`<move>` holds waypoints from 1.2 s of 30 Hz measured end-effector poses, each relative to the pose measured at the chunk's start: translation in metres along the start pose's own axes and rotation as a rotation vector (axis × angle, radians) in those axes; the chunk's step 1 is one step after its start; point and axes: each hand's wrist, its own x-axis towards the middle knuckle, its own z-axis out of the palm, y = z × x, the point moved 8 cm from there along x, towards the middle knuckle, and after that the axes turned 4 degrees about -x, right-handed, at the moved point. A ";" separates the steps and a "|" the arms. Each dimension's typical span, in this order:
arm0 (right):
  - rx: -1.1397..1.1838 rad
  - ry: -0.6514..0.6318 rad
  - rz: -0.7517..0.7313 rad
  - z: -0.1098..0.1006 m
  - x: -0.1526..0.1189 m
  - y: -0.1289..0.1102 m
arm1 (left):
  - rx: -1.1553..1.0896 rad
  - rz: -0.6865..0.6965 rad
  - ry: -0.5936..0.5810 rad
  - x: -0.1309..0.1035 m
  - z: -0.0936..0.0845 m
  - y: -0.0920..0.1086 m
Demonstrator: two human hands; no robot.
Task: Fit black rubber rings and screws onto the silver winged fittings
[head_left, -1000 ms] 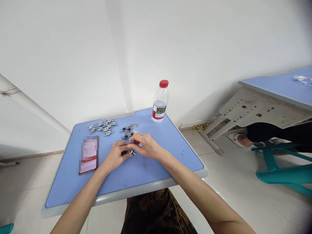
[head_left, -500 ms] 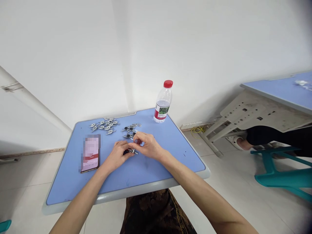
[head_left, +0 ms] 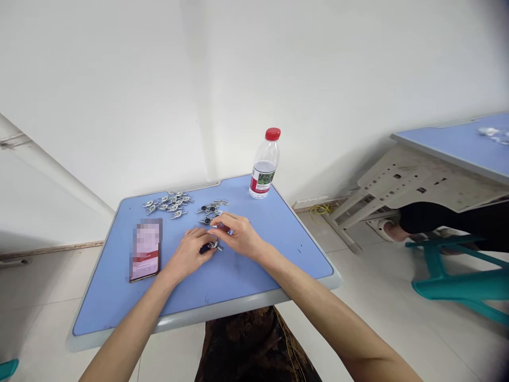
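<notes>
My left hand rests on the blue tabletop, its fingers closed on a small metal part with a dark piece beside it. Close on its right is my right hand, fingers curled round a small reddish, see-through item that I cannot make out. Behind my hands sits a small cluster of metal parts with black round pieces, partly hidden by my right hand. Farther left on the tabletop lies a pile of several silver metal parts.
A phone lies at the left of the tabletop. A water bottle with a red cap stands at the back right. To the right are another desk, a teal stool and a person's foot.
My right hand has lifted slightly off the metal part in my left hand, showing more of it. The view has shifted a little.
</notes>
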 end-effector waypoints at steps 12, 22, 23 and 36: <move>-0.006 -0.094 0.038 0.005 0.002 0.001 | 0.064 0.043 0.023 0.000 -0.001 0.008; 0.012 -0.167 0.114 0.006 0.002 0.007 | 0.012 -0.012 -0.038 -0.002 0.001 -0.007; 0.009 -0.168 0.117 0.006 0.002 0.008 | 0.002 -0.018 -0.047 -0.003 0.001 -0.007; 0.015 -0.169 0.081 0.006 0.002 0.005 | -0.167 -0.081 -0.121 -0.003 -0.001 -0.008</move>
